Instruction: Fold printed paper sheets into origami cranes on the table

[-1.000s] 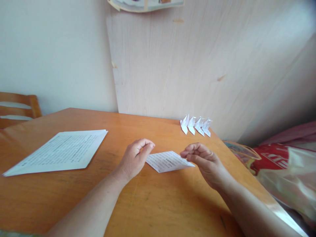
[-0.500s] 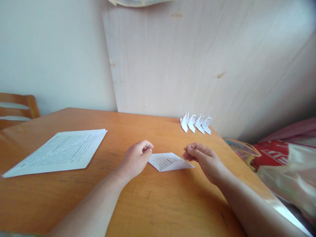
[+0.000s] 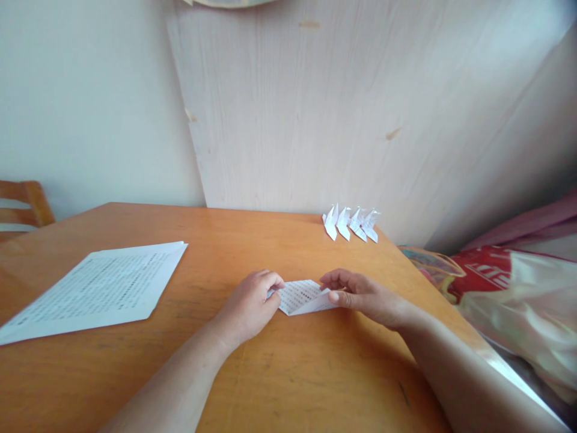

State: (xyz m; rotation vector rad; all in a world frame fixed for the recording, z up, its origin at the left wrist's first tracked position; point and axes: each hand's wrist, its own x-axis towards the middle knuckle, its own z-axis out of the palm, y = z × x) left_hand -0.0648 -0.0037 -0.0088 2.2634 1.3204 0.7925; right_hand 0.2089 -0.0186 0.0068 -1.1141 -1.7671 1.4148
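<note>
At far left, the slatted back of a wooden chair (image 3: 38, 204) stands beside the table, in front of a pale wall (image 3: 90, 108). On the left side of the orange-brown tabletop (image 3: 265, 373) lies a stack of printed sheets (image 3: 99, 288), its top page covered in rows of small dark characters too blurred to read, its edges slightly out of line. A light wood-grain panel (image 3: 279, 120), marked by a few tan patches, rises behind the table's far edge.

Near the middle, my left hand (image 3: 255, 305) is curled, thumb and forefinger pinched together on the left corner of a folded sheet (image 3: 300, 296). The sheet, white and printed, rests on the table between my two hands, a plain-looking flap slanting across its near right side. Beyond it, by the far edge, four small folded paper pieces (image 3: 351, 227) line up side by side, their tips pointing upward.

My right hand (image 3: 360, 299) is at the sheet's right end, the thumb on the near side and the fingers behind, spread around that corner; whether they are closed tight on it, I cannot tell. Both my forearms are bare. At far right, beyond the table's edge, a red bag (image 3: 482, 270) with white markings sits next to a cream-coloured bag (image 3: 523, 325).
</note>
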